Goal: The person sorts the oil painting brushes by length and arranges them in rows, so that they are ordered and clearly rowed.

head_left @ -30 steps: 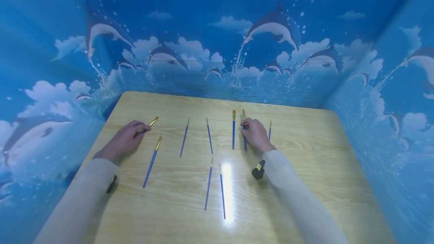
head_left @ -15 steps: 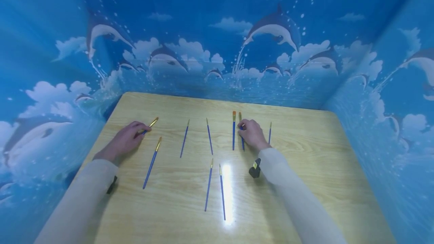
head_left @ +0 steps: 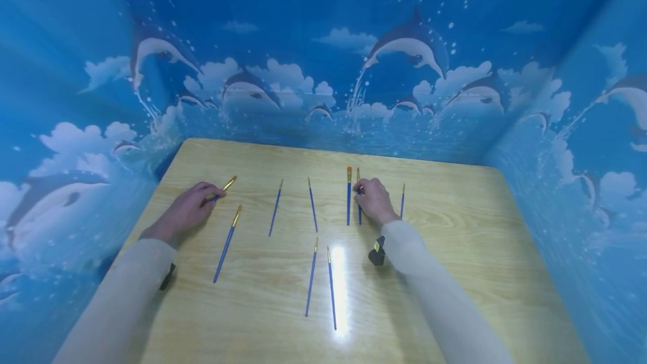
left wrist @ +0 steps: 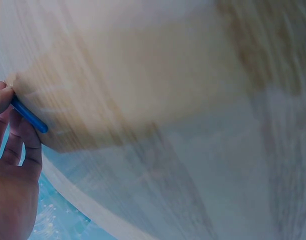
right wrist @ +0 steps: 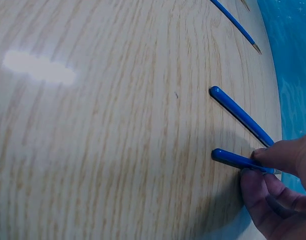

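Observation:
At the table's far left, my left hand [head_left: 191, 209] pinches a paintbrush [head_left: 229, 182] with a gold ferrule; its blue handle end [left wrist: 30, 115] pokes out past the fingers in the left wrist view. My right hand [head_left: 375, 200] has thumb and fingers on the blue handle of another paintbrush [right wrist: 230, 158], low over the tabletop. Just left of that one lies a flat orange-tipped paintbrush [head_left: 349, 198], nearly parallel to it in the head view. A thin paintbrush [head_left: 402, 198] lies to the right, partly hidden behind the right hand.
Two thin paintbrushes lie mid-table, a left one [head_left: 276, 206] and a right one [head_left: 313, 204]. Nearer are two more, one [head_left: 310, 282] beside the other [head_left: 331, 291]. A thicker paintbrush [head_left: 226, 249] lies by the left hand. Dolphin-printed blue curtains [head_left: 323, 72] surround the wooden table [head_left: 242, 319].
My right hand has shifted a little left with its paintbrush, bringing it closer to the flat one and turning it nearly parallel. The left hand stays where it was.

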